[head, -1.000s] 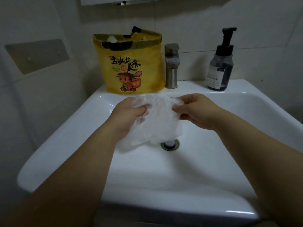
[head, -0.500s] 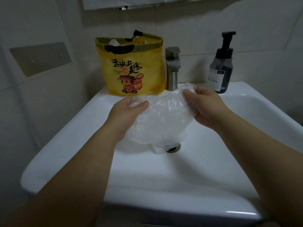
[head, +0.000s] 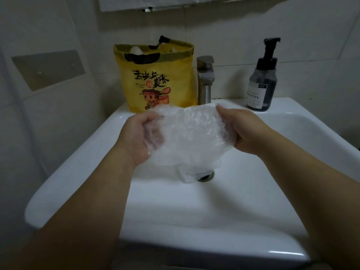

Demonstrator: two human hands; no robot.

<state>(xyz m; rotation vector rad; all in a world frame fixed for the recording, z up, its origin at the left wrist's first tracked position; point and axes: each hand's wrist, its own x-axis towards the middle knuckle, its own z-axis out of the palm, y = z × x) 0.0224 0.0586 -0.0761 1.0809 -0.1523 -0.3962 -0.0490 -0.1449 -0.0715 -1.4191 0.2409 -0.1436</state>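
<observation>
A crumpled, translucent white plastic bag (head: 190, 133) is stretched between my two hands above the basin of a white sink (head: 194, 201). My left hand (head: 136, 137) grips its left edge, with part of the film lying over the fingers. My right hand (head: 243, 131) pinches the right edge, thumb on top. The bag's lower end hangs down toward the drain (head: 205, 176) and partly hides it.
A yellow printed bag (head: 155, 78) stands on the sink's back ledge, left of a metal faucet (head: 205, 78). A dark pump soap bottle (head: 262, 80) stands at the back right. Tiled walls close in on the left and behind, with a metal plate (head: 48, 69) on the left wall.
My hands have moved apart and spread the plastic bag wider. It was bunched between them a second ago. The right hand rose toward the faucet.
</observation>
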